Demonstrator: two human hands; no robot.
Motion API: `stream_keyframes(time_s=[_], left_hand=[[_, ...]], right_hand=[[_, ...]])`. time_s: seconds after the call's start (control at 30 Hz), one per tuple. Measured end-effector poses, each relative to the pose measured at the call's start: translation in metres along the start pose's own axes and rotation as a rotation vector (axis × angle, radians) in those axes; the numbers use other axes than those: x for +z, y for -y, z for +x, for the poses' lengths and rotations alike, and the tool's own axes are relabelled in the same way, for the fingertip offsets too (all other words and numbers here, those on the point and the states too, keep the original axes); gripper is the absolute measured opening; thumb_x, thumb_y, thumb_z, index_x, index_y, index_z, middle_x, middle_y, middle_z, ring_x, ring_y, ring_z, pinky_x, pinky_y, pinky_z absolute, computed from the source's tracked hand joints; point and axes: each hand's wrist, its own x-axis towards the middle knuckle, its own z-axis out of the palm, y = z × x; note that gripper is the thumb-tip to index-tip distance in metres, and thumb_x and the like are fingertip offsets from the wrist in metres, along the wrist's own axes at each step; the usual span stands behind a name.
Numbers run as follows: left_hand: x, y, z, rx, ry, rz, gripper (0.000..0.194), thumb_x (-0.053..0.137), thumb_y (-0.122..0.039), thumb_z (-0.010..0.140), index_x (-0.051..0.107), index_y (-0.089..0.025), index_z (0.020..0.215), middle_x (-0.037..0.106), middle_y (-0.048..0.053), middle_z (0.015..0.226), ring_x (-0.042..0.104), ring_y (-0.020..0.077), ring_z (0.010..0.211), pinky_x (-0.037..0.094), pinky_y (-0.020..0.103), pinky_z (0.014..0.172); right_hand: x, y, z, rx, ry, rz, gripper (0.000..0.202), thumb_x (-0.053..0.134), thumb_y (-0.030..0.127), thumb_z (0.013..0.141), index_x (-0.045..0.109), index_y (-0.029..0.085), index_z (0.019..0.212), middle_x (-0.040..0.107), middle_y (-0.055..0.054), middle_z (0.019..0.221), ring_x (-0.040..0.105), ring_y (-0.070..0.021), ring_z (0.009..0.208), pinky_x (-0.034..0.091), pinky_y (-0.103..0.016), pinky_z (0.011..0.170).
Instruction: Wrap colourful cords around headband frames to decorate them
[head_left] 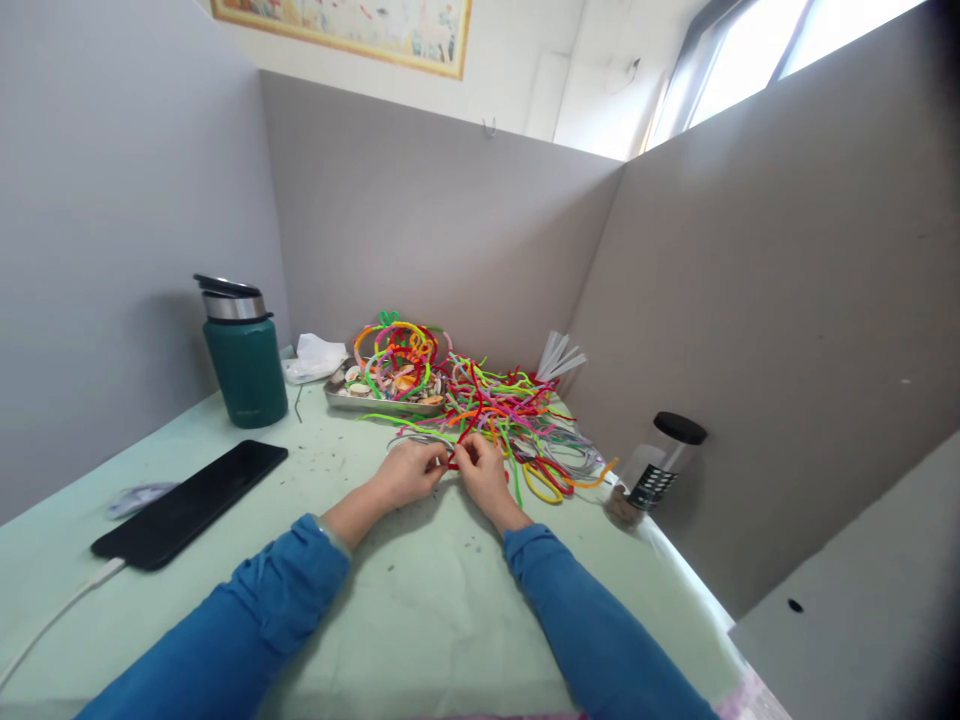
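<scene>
Close together near the middle of the table, both my hands are closed on a red pipe cleaner (470,422). My left hand (409,470) pinches it from the left, and my right hand (484,472) pinches it a little to the right. Part of the red stem rises above my fingers; the stretch between the fingertips is mostly hidden. Just beyond lies a loose heap of coloured pipe cleaners (517,400). A metal tray (382,404) behind my left hand holds shells, with several bent pipe-cleaner rings (397,350) piled on top.
To the left stand a green flask (246,370) with its lid tipped up and a black phone (191,505) on a white cable (67,610). White tissue (319,355) lies beside the tray. A clear jar (660,465) is at the right edge. Grey partitions (435,210) enclose the table.
</scene>
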Motion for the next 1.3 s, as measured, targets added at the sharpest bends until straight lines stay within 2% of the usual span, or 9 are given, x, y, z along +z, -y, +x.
stream_keyframes(time_s=[0.43,0.6,0.7,0.93,1.17,1.3], left_hand=[[-0.002,0.002,0.003,-0.146,-0.012,0.065,0.012,0.051,-0.026,0.073,0.063,-0.022,0.074,0.063,-0.001,0.065,0.054,0.0136,0.062,0.030,0.022,0.055],[-0.004,0.001,0.004,-0.233,-0.035,0.028,0.018,0.049,-0.029,0.076,0.064,-0.022,0.084,0.064,0.000,0.067,0.055,0.0142,0.062,0.032,0.023,0.056],[-0.005,0.001,0.004,-0.212,-0.034,-0.004,0.021,0.048,-0.029,0.077,0.065,-0.023,0.088,0.065,0.000,0.069,0.056,0.0146,0.065,0.034,0.023,0.058],[-0.006,0.002,0.004,-0.169,-0.038,0.012,0.018,0.048,-0.025,0.077,0.065,-0.022,0.081,0.065,0.001,0.070,0.055,0.0146,0.064,0.034,0.023,0.058],[-0.006,0.006,0.005,-0.167,-0.069,-0.086,0.021,0.046,-0.028,0.080,0.065,-0.020,0.081,0.065,0.001,0.073,0.053,0.0122,0.064,0.034,0.021,0.060],[-0.006,0.006,0.004,-0.160,-0.070,-0.078,0.018,0.047,-0.028,0.079,0.064,-0.019,0.077,0.063,0.001,0.068,0.052,0.0118,0.061,0.032,0.021,0.058]], right_hand=[[-0.003,0.009,-0.003,-0.102,0.059,0.033,0.015,0.048,0.024,0.079,0.048,0.017,0.066,0.048,0.002,0.061,0.044,-0.0102,0.057,0.033,-0.022,0.054],[-0.006,0.016,-0.006,-0.197,0.105,-0.006,0.014,0.048,0.023,0.080,0.050,0.017,0.067,0.049,0.000,0.064,0.046,-0.0118,0.062,0.034,-0.022,0.057],[-0.008,0.018,-0.006,-0.218,0.113,-0.010,0.014,0.047,0.024,0.081,0.052,0.017,0.070,0.050,-0.001,0.066,0.046,-0.0127,0.064,0.035,-0.023,0.059],[-0.008,0.020,-0.008,-0.268,0.182,-0.049,0.011,0.046,0.023,0.081,0.055,0.018,0.076,0.052,-0.002,0.069,0.046,-0.0131,0.063,0.036,-0.024,0.060],[-0.008,0.018,-0.008,-0.236,0.200,0.016,0.018,0.049,0.021,0.079,0.055,0.017,0.095,0.057,-0.003,0.080,0.050,-0.0121,0.064,0.038,-0.023,0.059],[-0.007,0.017,-0.009,-0.189,0.187,0.003,0.017,0.051,0.026,0.081,0.057,0.017,0.094,0.058,-0.002,0.072,0.051,-0.0122,0.061,0.039,-0.023,0.058]])
